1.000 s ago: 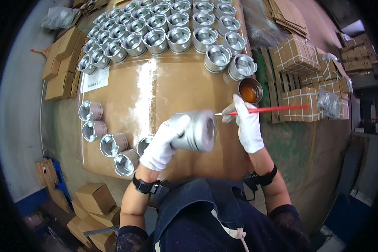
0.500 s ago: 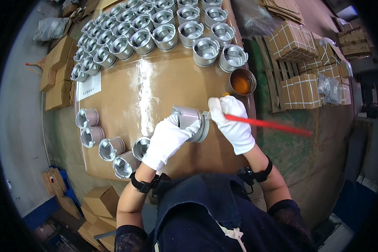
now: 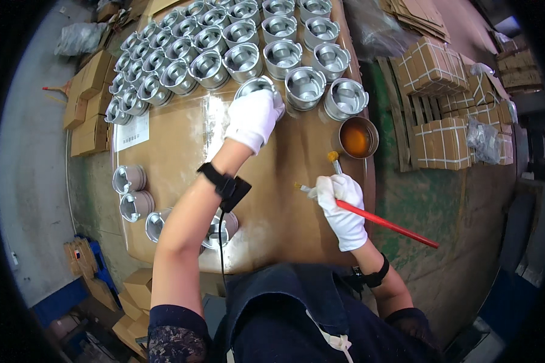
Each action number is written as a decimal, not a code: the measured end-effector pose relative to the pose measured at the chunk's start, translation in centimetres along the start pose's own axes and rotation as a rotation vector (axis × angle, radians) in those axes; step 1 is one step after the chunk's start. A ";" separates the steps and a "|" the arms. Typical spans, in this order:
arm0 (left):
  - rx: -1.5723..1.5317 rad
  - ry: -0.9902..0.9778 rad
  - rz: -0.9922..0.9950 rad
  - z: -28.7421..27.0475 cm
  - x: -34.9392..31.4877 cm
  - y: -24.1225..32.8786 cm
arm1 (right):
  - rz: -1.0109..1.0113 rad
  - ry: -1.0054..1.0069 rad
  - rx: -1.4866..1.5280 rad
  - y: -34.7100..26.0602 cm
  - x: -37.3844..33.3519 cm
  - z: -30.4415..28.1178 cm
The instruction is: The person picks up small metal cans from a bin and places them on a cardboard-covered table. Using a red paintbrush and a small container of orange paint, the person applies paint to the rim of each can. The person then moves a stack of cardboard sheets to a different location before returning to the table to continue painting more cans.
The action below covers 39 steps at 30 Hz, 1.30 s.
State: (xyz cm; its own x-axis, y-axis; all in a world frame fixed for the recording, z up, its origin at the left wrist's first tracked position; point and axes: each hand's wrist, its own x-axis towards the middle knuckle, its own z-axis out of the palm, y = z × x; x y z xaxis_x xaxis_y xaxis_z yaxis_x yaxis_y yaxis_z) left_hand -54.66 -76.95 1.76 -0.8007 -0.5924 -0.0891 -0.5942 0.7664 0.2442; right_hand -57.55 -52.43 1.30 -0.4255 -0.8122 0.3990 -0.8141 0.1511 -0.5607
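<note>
My left hand [image 3: 253, 121], in a white glove, reaches to the near edge of the piston rows, its fingers closed round a silver metal piston [image 3: 257, 88] that stands open end up; the glove hides its near side. My right hand [image 3: 342, 209], also gloved in white, grips a slim brush with a red handle [image 3: 387, 225]. This brush's small yellowish tip points left over the table. Just beyond that hand shows the orange-yellow head of a second brush [image 3: 333, 157]. Its handle is hidden, so whether the hand touches it I cannot tell.
Several rows of pistons [image 3: 209, 69] fill the table's far part. A metal cup of amber liquid [image 3: 357, 138] stands at the right edge. More pistons [image 3: 129, 179] lie tipped at the near left, partly behind my left arm. Strapped cartons [image 3: 439, 144] and a pallet are off to the right.
My left hand has carried the piston from in front of me, beside the brush, out to the far rows. My right hand has drawn slightly nearer, still with the red-handled brush.
</note>
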 end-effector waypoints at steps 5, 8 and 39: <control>0.243 0.198 0.165 3.8 3.8 -2.5 | 0.386 -0.062 0.145 1.4 -1.2 -0.3; 0.117 0.365 0.324 2.6 2.0 -2.2 | 0.713 -0.044 0.325 3.6 -1.9 -0.6; -2.195 0.133 -0.461 -0.1 -20.3 -1.5 | 0.595 0.064 0.846 -8.0 0.7 -2.6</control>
State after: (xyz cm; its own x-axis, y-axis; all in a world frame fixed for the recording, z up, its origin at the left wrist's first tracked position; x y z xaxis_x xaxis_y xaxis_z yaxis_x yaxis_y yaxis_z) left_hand -37.46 -66.12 3.30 -0.6118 -0.6735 -0.4148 0.3750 -0.7087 0.5976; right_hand -52.33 -52.70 7.98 -0.7086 -0.7005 -0.0849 0.0673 0.0527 -0.9963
